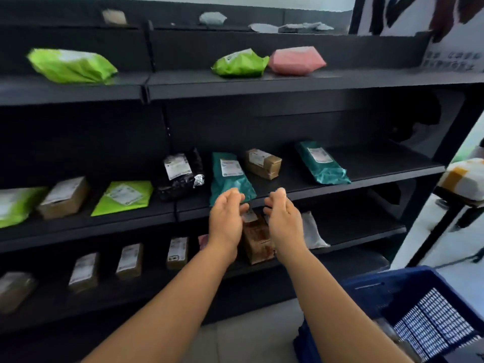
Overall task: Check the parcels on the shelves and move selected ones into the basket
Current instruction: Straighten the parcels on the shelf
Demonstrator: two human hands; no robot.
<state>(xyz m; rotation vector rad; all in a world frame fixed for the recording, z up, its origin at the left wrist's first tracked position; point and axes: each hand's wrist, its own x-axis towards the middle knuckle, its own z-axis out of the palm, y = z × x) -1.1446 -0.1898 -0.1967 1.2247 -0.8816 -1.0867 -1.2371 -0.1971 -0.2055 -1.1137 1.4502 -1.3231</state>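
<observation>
Both forearms are extended from the bottom edge of the view toward the shelving. At the lower right corner a blue basket (408,297) is set on the floor just beside the rack, presumably so that a chosen parcel can be dropped in with a short swing to the right; whether anything lies in it cannot be told.

Left hand (227,218) and right hand (284,218) are held side by side with a gap between them, palms facing each other, fingers loosely curved and grasping nothing. They are raised in front of the front edge of the middle shelf (340,189). This spacing is judged to suit a two-handed pick-up.

Parcels on the shelves are laid flat with printed labels turned upward, so that they can be read without handling. Nearest the hands, a teal parcel (230,176) lies at the front edge of the middle shelf, touching neither hand. On the shelf below, a brown box (255,242) is seen between the wrists. Which of the two is intended cannot be told.
</observation>
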